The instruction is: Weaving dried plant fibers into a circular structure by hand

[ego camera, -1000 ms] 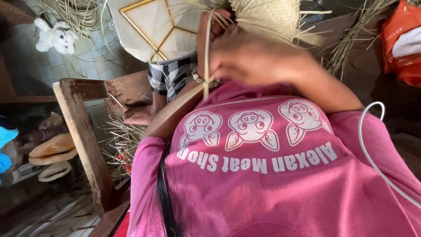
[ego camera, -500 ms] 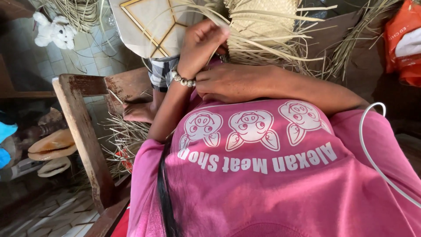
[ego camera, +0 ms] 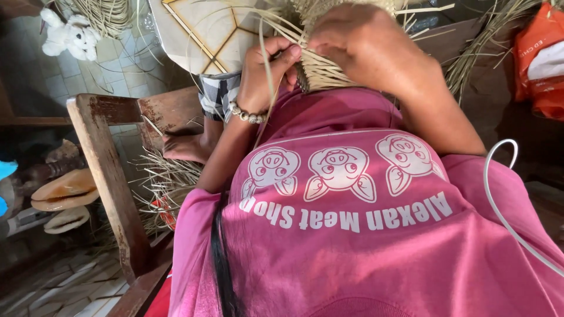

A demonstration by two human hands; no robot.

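Note:
I look down my pink printed shirt [ego camera: 352, 235] at a woven straw piece [ego camera: 320, 64] held against my chest. My left hand [ego camera: 267, 73], with a bead bracelet at the wrist, pinches loose pale straw strands [ego camera: 276, 29] at the piece's left edge. My right hand [ego camera: 367, 47] lies over the top of the weave and grips it, hiding most of it. Long strands fan out up and to the left from between the two hands.
A worn wooden chair frame [ego camera: 108, 158] stands at my left, with a bare foot [ego camera: 185, 147] and loose straw [ego camera: 164, 182] behind it. A white plush toy [ego camera: 67, 35] lies on the tiled floor. Sandals [ego camera: 64, 191] sit far left. An orange bag [ego camera: 540, 58] is at right.
My left hand has come up from below to the weave's edge and taken hold of strands. My right hand has shifted upward onto the woven piece.

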